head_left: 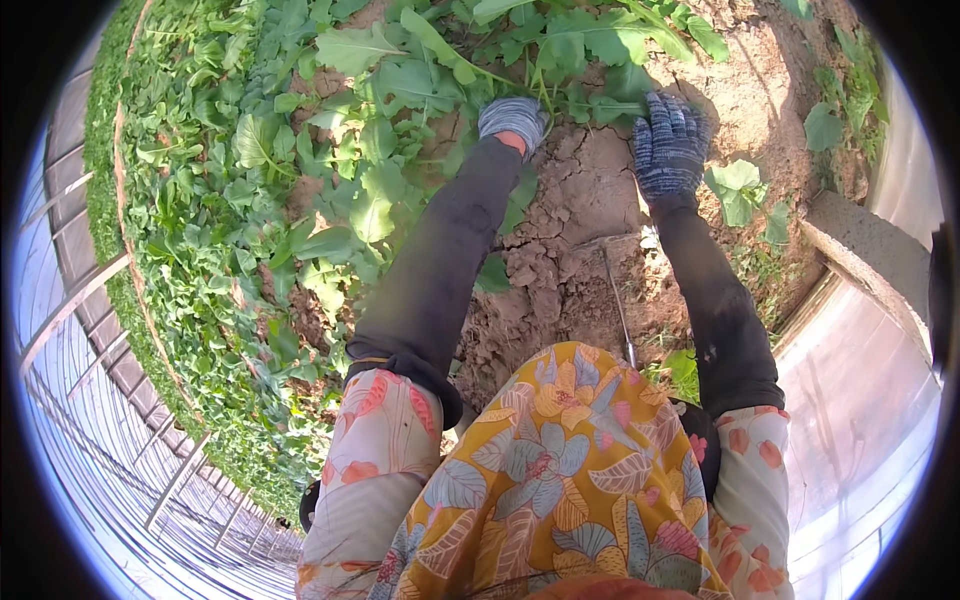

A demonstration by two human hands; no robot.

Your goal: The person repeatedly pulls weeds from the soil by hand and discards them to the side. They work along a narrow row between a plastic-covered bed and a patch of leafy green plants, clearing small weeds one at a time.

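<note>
My left hand [514, 124], in a grey knitted glove, is at the base of a leafy green plant [551, 45]; its fingers are hidden, so its grip is unclear. To its right, my right hand [672, 142], in a dark blue-grey knitted glove, rests palm down with its fingers extended beside the plant's lower leaves. Between my forearms lies cracked brown soil [585, 169]. A thin metal rod-like tool [619, 300] lies on the soil in front of my floral apron.
Dense leafy plants [247, 187] fill the left side. A broad-leaved seedling [736, 193] grows right of my right hand. Along the right edge stand a concrete block [870, 247] and plastic sheeting [855, 405]. Metal frame bars [75, 311] curve at far left.
</note>
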